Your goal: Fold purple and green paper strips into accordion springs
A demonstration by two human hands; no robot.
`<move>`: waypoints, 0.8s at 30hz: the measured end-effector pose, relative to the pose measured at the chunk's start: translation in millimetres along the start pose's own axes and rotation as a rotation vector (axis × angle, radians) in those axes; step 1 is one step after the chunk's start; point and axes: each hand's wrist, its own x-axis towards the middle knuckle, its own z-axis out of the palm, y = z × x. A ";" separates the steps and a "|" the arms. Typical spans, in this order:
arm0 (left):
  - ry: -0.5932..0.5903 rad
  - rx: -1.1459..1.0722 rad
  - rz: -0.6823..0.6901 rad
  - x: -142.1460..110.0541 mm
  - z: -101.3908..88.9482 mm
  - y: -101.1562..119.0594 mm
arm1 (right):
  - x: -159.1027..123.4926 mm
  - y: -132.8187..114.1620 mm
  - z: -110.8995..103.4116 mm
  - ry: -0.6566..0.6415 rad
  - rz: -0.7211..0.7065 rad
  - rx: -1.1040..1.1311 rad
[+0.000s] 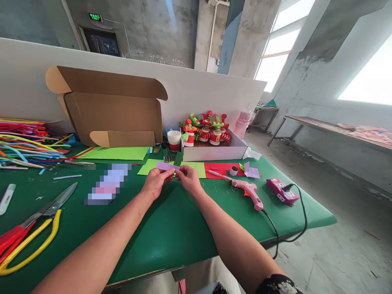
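Note:
Both hands meet over the green tabletop, pinching a small strip of purple paper [165, 165] between them. My left hand [156, 181] grips its left and lower edge between thumb and fingers. At the strip's right end, my right hand [189, 179] is closed with thumb and fingertips together on it. Just beyond the hands lie light green paper [196, 169] and red paper [211, 173]. A pink hot glue gun [249, 190] rests to the right, its nozzle pointing toward my right hand.
A white box [214, 153] holds several red and green figures, beside stacked paper cups [174, 136]. An open cardboard box [116, 114] stands behind. Large scissors [50, 212] and pipe cleaners [24, 143] lie left. A pink power strip [282, 192] with its cord sits right.

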 end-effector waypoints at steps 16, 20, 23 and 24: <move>0.010 -0.046 -0.016 -3.8 3.6 -3.9 | -5.3 -2.5 0.4 0.039 0.073 0.274; 0.049 -0.068 -0.023 -1.9 1.2 -2.2 | -5.7 -2.5 -0.9 0.020 0.100 0.304; 0.090 -0.108 -0.026 0.3 -0.8 -0.7 | -6.6 -5.1 -1.3 -0.011 0.147 0.383; 0.102 -0.117 -0.030 0.8 -1.3 -0.4 | -6.8 -6.3 -1.3 -0.012 0.167 0.416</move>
